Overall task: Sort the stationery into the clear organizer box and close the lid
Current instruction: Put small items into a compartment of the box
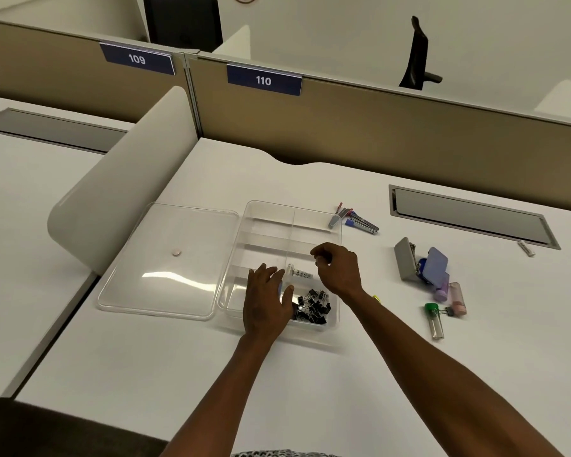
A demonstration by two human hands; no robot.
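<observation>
Head view. The clear organizer box (323,225), rigid transparent plastic with rounded corners and thin internal dividers, is sitting at centre frame on the white desk (145,374). Its flat clear lid (165,258), carrying a small round knob (176,253), is lying off the box, just to its left and touching its left wall.

The left hand (266,301) is hovering over the box's lower left compartments, fingers spread and extended, gripping nothing visible. The right hand (338,268) is positioned over the right side of the box, fingers curled inward with fingertips bunched; whether they are pinching anything cannot be told. A small clear tube (299,273) with dark markings is lying inside the box between the two hands, just below the right hand's fingertips.

Black binder clips (314,306), glossy metal, are piled in the lower right compartment, beside the left thumb.

Outside the box, to its upper right, red and blue pens (356,219) are lying in a loose bundle. Further right a grey stapler (406,262), a lavender rounded block (435,267), a pink cylinder (458,298) and a green-capped clear tube (434,319) are clustered, well apart from both hands.
</observation>
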